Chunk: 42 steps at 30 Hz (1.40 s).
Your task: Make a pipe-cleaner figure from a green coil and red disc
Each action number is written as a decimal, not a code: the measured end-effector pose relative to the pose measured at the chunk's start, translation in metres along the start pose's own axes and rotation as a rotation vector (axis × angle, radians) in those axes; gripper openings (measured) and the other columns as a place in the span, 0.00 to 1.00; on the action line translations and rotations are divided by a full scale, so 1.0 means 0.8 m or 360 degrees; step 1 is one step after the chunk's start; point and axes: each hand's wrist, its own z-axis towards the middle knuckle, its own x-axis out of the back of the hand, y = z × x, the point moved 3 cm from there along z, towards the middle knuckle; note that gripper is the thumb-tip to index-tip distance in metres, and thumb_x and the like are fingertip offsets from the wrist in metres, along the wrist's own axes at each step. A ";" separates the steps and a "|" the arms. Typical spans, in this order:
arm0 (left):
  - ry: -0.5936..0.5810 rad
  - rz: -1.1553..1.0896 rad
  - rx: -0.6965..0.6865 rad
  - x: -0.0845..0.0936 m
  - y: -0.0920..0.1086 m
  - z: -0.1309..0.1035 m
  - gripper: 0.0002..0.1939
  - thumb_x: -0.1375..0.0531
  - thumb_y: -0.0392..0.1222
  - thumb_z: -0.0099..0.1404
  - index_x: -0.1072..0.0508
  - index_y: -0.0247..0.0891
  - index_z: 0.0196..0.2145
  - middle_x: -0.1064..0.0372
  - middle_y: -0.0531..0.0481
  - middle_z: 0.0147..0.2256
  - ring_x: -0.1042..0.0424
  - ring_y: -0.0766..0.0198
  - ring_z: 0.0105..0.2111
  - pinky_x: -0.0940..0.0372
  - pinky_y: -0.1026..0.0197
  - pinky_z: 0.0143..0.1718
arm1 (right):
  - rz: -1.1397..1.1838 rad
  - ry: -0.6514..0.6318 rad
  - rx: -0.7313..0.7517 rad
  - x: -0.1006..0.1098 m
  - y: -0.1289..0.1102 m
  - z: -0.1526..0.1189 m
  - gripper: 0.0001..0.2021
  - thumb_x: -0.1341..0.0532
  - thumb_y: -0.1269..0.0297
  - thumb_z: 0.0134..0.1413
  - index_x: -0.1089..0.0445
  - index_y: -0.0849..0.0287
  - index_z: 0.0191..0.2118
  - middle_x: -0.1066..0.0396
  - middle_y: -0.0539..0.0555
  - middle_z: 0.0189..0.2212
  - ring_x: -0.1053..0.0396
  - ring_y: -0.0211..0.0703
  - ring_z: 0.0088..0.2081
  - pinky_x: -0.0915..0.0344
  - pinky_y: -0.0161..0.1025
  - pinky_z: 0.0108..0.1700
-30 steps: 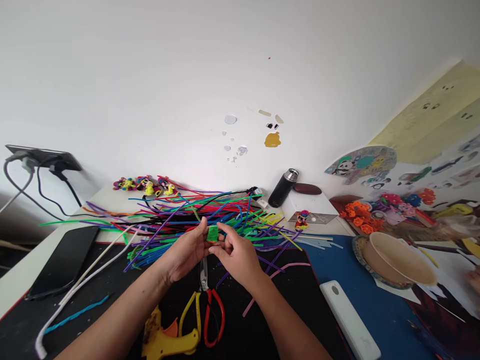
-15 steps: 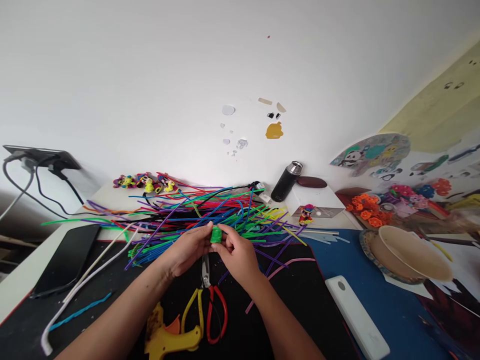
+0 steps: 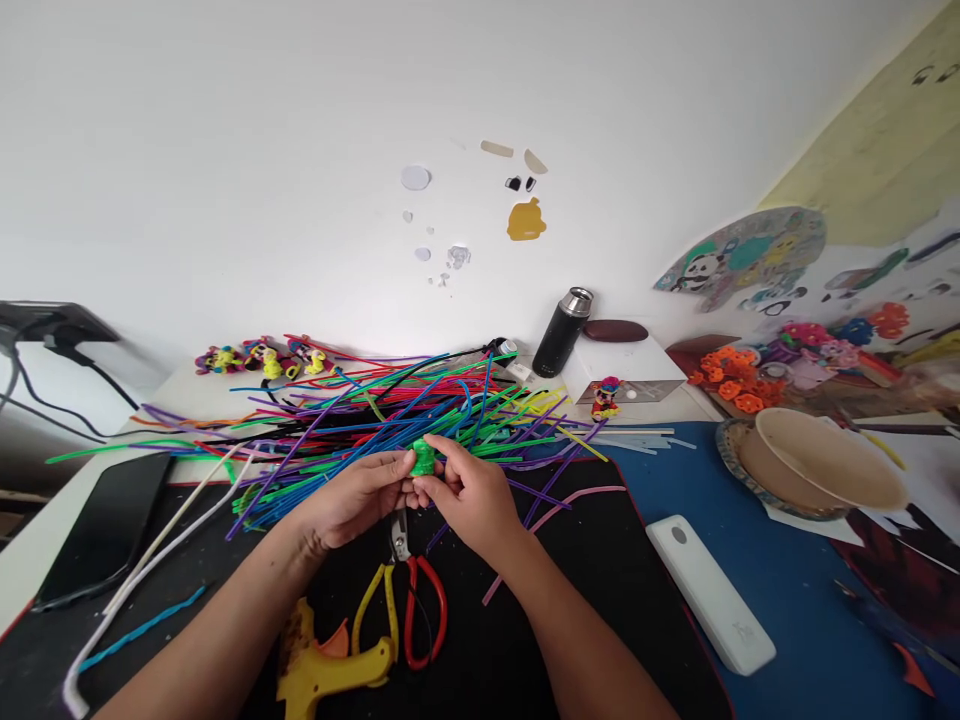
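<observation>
A small green piece [image 3: 423, 458], coiled or wrapped in look, is pinched between my two hands just in front of the pile of coloured pipe cleaners [image 3: 405, 410]. My left hand [image 3: 367, 495] grips it from the left with thumb and fingers. From the right, my right hand [image 3: 469, 497] holds it between thumb and forefinger. Scissors [image 3: 402, 540] with one yellow and one red handle lie below my hands on the black mat. A yellow glue gun [image 3: 330, 670] rests beside them at the lower left.
A black phone [image 3: 105, 525] and white stems lie left. Small figures [image 3: 262, 358] line the back left. A black flask [image 3: 562, 332] stands behind, near a white box [image 3: 637, 375]. A white power bank [image 3: 711, 595] and a bowl [image 3: 829, 465] are on the right.
The view has shifted, so the scene sits slightly higher and further left. The green piece has turned a little between my fingers; both hands still hold it.
</observation>
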 end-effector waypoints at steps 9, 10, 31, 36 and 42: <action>0.0039 0.0016 -0.0054 -0.008 0.002 -0.002 0.19 0.22 0.52 0.61 0.15 0.33 0.38 0.20 0.44 0.35 0.24 0.60 0.34 0.29 0.59 0.43 | 0.0021 0.0020 0.0044 -0.001 -0.001 -0.002 0.23 0.30 0.60 0.66 0.22 0.55 0.64 0.35 0.43 0.22 0.38 0.37 0.24 0.39 0.34 0.33; 0.0034 0.0018 -0.0067 -0.009 0.003 -0.002 0.18 0.22 0.52 0.62 0.15 0.33 0.38 0.20 0.44 0.35 0.25 0.60 0.34 0.29 0.60 0.43 | 0.0025 0.0031 0.0055 -0.001 -0.001 -0.002 0.22 0.30 0.60 0.66 0.22 0.55 0.64 0.35 0.43 0.22 0.38 0.37 0.24 0.39 0.34 0.33; 0.0116 -0.0002 -0.0194 -0.013 -0.001 -0.007 0.18 0.20 0.51 0.58 0.15 0.34 0.34 0.23 0.46 0.32 0.28 0.60 0.33 0.31 0.61 0.40 | 0.0101 0.0018 0.0077 -0.006 -0.004 -0.003 0.23 0.29 0.60 0.65 0.22 0.57 0.64 0.38 0.42 0.22 0.41 0.37 0.24 0.41 0.35 0.32; 0.0143 -0.0048 -0.0169 -0.015 -0.003 -0.007 0.19 0.19 0.52 0.56 0.15 0.34 0.33 0.23 0.46 0.32 0.27 0.60 0.34 0.31 0.60 0.41 | 0.0095 0.0028 0.0068 -0.006 -0.005 -0.004 0.24 0.29 0.59 0.65 0.22 0.55 0.64 0.37 0.42 0.23 0.40 0.37 0.24 0.39 0.34 0.32; 0.0152 0.0072 -0.0216 -0.018 0.001 -0.008 0.18 0.22 0.53 0.61 0.15 0.33 0.33 0.22 0.43 0.32 0.28 0.56 0.34 0.33 0.58 0.41 | 0.0025 0.0018 0.0069 -0.005 -0.003 -0.004 0.23 0.29 0.57 0.66 0.22 0.54 0.63 0.34 0.42 0.23 0.38 0.36 0.25 0.39 0.34 0.32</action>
